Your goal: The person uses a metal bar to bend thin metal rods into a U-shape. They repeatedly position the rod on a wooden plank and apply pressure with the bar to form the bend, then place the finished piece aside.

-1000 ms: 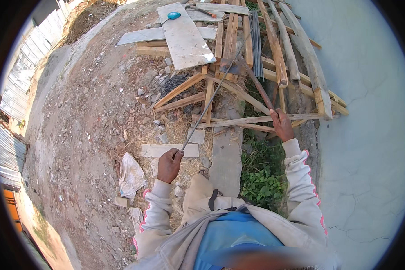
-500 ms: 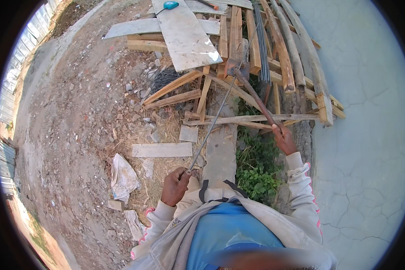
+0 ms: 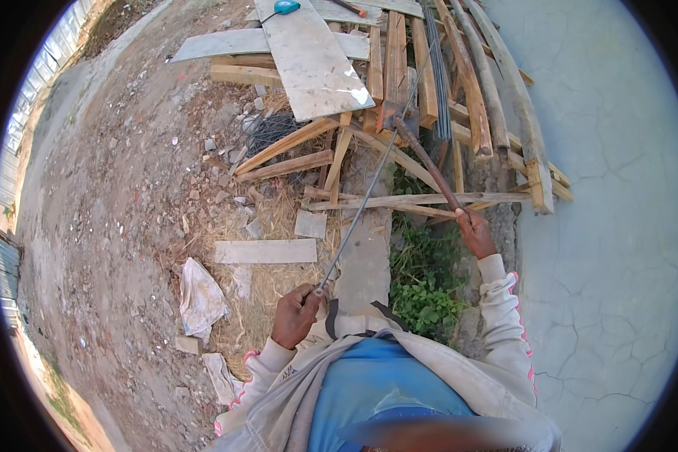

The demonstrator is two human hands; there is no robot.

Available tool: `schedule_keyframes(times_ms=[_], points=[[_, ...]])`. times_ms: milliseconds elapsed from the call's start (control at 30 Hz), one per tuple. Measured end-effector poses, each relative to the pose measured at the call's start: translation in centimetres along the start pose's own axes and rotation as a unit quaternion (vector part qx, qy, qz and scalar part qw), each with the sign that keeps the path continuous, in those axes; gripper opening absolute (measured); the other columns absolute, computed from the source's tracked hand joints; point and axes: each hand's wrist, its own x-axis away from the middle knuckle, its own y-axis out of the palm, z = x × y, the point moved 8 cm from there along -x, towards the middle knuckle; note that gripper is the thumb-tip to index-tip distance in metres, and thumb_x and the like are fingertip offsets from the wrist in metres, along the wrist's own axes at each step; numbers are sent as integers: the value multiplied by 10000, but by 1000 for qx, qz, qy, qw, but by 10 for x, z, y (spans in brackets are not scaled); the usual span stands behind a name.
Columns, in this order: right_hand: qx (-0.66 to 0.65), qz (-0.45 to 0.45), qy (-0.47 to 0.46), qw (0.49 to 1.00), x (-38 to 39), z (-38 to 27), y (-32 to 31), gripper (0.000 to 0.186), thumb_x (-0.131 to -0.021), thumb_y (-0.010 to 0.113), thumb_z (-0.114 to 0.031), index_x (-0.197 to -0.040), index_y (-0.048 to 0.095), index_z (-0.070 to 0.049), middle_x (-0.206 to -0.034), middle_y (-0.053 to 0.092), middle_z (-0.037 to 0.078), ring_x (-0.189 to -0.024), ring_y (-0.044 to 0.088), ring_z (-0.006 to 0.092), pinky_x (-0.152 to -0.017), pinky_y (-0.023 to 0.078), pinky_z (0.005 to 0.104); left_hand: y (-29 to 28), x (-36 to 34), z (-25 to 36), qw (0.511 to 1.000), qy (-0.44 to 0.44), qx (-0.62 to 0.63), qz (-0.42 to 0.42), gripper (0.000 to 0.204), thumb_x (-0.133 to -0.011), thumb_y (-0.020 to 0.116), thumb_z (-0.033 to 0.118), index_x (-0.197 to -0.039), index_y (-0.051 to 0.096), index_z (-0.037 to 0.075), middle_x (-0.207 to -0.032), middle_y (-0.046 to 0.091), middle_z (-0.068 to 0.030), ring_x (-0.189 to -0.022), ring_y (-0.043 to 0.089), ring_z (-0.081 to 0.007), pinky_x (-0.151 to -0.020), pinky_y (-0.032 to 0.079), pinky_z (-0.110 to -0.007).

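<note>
My left hand (image 3: 295, 315) is closed round the near end of a thin grey steel rod (image 3: 364, 202), close to my waist. The rod slants away to the upper right, toward the stacked timber. My right hand (image 3: 474, 233) grips the handle end of a hammer-like tool (image 3: 438, 175) with a long brown shaft. At its far end, a dark blunt head (image 3: 397, 114) meets or crosses the rod beside the wooden beams. Whether head and rod are fixed together I cannot tell.
Stacked timber beams (image 3: 467, 83) and a bundle of steel rods (image 3: 438, 75) lie ahead. A pale board (image 3: 313, 68) carries a teal tape measure (image 3: 285, 7). Tangled wire (image 3: 279, 129), a white sack (image 3: 201, 297) and green plants (image 3: 427, 297) lie lower. Cracked concrete (image 3: 603, 264) spreads at right.
Both hands keep their grips. The tool's head has shifted slightly relative to the beams, and the whole view has moved a little.
</note>
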Motion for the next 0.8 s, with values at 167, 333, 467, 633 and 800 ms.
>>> schedule_keyframes(times_ms=[167, 333, 467, 633, 800], points=[[-34, -37, 65, 997, -1, 7, 2, 528, -1047, 522, -523, -1064, 671, -17, -638, 466, 28, -574, 462, 153, -558, 387, 363, 1, 0, 1, 1000, 8, -13, -6, 280, -1031, 596, 254, -894, 666, 20, -654, 510, 17, -565, 488, -60, -522, 453, -254], [-28, -30, 51, 998, 0, 6, 3, 541, -1037, 527, -547, -1039, 659, -23, -639, 474, 1, -556, 452, 120, -531, 373, 347, 0, -2, -2, 999, 20, -40, -10, 271, -1036, 572, 246, -981, 675, 1, -670, 518, 18, -574, 498, -57, -528, 481, -240], [-32, -28, 62, 997, 1, 5, 5, 518, -1036, 530, -547, -947, 621, -44, -630, 477, -4, -534, 457, 109, -497, 359, 327, -1, -3, -3, 999, 27, -38, -8, 272, -1036, 570, 247, -990, 679, 2, -671, 516, 22, -578, 500, -57, -529, 482, -235], [-102, -75, 127, 984, 24, 26, -4, 503, -1033, 527, -559, -870, 568, -84, -615, 483, -5, -472, 466, 98, -446, 366, 286, -4, -5, -4, 999, 35, -29, -3, 285, -1032, 580, 252, -948, 680, -2, -688, 546, 14, -576, 503, -63, -524, 467, -250], [-127, -89, 176, 972, 113, 81, -32, 490, -1031, 527, -572, -843, 540, -120, -598, 487, -9, -449, 467, 104, -432, 368, 281, -7, -6, -3, 996, 71, -48, -15, 281, -1023, 590, 263, -960, 683, 6, -691, 541, 24, -583, 498, -61, -531, 461, -248]])
